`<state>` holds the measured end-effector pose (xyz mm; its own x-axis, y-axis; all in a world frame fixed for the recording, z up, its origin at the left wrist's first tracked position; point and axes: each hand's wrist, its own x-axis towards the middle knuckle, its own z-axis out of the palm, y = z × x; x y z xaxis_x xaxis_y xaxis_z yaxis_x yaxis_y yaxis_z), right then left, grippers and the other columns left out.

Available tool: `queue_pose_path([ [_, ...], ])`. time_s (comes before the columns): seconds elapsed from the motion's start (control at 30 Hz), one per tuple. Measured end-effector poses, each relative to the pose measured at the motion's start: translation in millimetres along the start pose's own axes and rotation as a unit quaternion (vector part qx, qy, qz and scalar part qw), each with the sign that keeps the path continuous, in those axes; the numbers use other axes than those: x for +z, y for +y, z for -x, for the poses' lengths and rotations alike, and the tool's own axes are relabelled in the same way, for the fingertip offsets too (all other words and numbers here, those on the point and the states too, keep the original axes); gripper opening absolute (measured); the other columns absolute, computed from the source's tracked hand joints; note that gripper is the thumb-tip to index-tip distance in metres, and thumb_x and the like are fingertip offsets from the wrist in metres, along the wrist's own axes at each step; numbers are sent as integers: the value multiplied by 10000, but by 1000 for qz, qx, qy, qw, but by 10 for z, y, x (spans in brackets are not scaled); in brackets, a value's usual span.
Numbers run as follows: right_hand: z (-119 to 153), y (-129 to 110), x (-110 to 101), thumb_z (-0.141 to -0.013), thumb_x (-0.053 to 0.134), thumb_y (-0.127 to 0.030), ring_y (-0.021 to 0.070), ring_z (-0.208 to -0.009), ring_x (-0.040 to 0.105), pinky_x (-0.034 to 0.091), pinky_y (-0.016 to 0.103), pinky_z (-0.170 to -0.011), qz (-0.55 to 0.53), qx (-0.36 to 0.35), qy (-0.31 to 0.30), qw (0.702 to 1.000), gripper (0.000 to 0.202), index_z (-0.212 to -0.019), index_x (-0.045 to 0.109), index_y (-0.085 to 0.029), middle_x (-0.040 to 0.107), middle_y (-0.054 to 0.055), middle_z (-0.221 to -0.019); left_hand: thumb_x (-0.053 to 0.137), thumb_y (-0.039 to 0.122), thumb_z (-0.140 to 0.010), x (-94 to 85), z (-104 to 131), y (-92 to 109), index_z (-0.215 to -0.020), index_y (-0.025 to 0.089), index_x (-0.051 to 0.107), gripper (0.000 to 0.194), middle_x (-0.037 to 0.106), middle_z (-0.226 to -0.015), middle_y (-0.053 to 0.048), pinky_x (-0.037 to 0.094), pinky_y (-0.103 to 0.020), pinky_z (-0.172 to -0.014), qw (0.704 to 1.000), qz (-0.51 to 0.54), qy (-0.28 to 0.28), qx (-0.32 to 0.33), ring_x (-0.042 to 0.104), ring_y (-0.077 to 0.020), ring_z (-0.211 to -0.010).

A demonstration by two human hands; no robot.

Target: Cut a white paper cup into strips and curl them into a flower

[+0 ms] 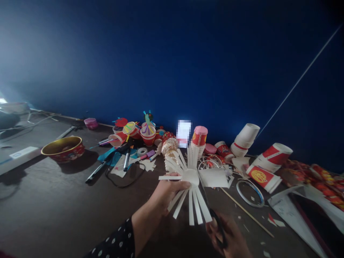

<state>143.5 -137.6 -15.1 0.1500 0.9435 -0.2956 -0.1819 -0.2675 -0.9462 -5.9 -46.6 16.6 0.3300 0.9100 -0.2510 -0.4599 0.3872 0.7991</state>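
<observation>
A white paper cup (190, 177), cut into long strips that fan out around its round base, is pinched in my left hand (168, 193), thumb on the base. One wide part of its wall on the right is uncut. Black-handled scissors (219, 229) are in my right hand (228, 234), fingers through the handles. Their blades run up beside the lower strips towards the base; how far apart they are, I cannot tell. A thin wooden stick (247, 211) lies right of the cup, with paper scraps around it.
A gold-lined red bowl (73, 154) stands at the left. Decorated paper cups (147, 136), a marker (127, 161) and a lit screen (184, 132) are farther back. To the right are stacked cups (264, 177), a tape roll (249, 193) and a dark flat device (317, 222).
</observation>
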Motion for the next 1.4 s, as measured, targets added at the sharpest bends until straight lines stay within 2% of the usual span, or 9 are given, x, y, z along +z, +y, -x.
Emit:
queue_pose_path([
  [0.23,12,23,23,-465,710,-696,16,-384,279,173,165,-385,-8,-9,-2,1000,586,-594,550,-148,419,-49,-462,702,96,-502,24,12,20,-688,94,624,202,635,-567,-59,493,-299,-534,1000,11,5,-10,614,-197,-522],
  [0.43,2,36,18,-465,705,-701,22,-388,297,184,163,-371,-16,-3,-8,1000,593,-653,551,-160,451,-49,-492,721,97,-529,-8,-5,7,-722,87,639,210,653,-611,-64,497,-286,-557,1000,14,-8,-1,624,-186,-547],
  [0.63,-2,72,13,-490,675,-722,12,-368,282,169,163,-368,0,-18,0,1000,605,-644,546,-151,449,-51,-478,721,96,-531,-23,-10,15,-719,90,629,209,644,-580,-55,483,-271,-521,1000,-13,10,4,612,-178,-515],
  [0.8,-8,94,-15,-537,645,-725,23,-369,301,188,162,-370,5,-18,-27,999,592,-640,559,-149,459,-41,-463,737,95,-517,-22,-15,-13,-731,129,564,277,617,-556,-17,471,-270,-487,998,-11,59,-14,595,-168,-483],
  [0.97,-1,100,-21,-509,673,-713,34,-391,335,215,157,-380,-6,3,-17,1000,583,-655,576,-156,469,-37,-470,731,111,-528,-11,-24,-30,-664,140,516,256,582,-519,2,459,-255,-468,1000,-4,24,-15,570,-145,-447],
  [1.13,2,101,-4,-493,694,-699,36,-387,336,212,159,-374,-25,-4,-1,1000,585,-688,586,-158,492,-26,-482,716,83,-510,11,1,8,-721,162,496,314,590,-536,16,469,-274,-479,997,-10,77,-30,575,-156,-456],
  [1.3,-21,87,-5,-533,633,-740,15,-349,272,171,158,-359,11,-20,-32,999,605,-576,549,-142,385,-61,-413,740,111,-517,-22,-17,-10,-705,132,562,259,618,-573,-15,469,-256,-502,999,-21,39,-5,588,-150,-491],
  [1.4,-24,75,4,-510,655,-731,14,-362,276,167,158,-362,5,-14,-24,1000,604,-555,531,-142,392,-56,-424,746,114,-521,-40,-30,-24,-705,125,593,240,623,-572,-15,475,-257,-512,1000,-13,25,-1,587,-147,-494],
])
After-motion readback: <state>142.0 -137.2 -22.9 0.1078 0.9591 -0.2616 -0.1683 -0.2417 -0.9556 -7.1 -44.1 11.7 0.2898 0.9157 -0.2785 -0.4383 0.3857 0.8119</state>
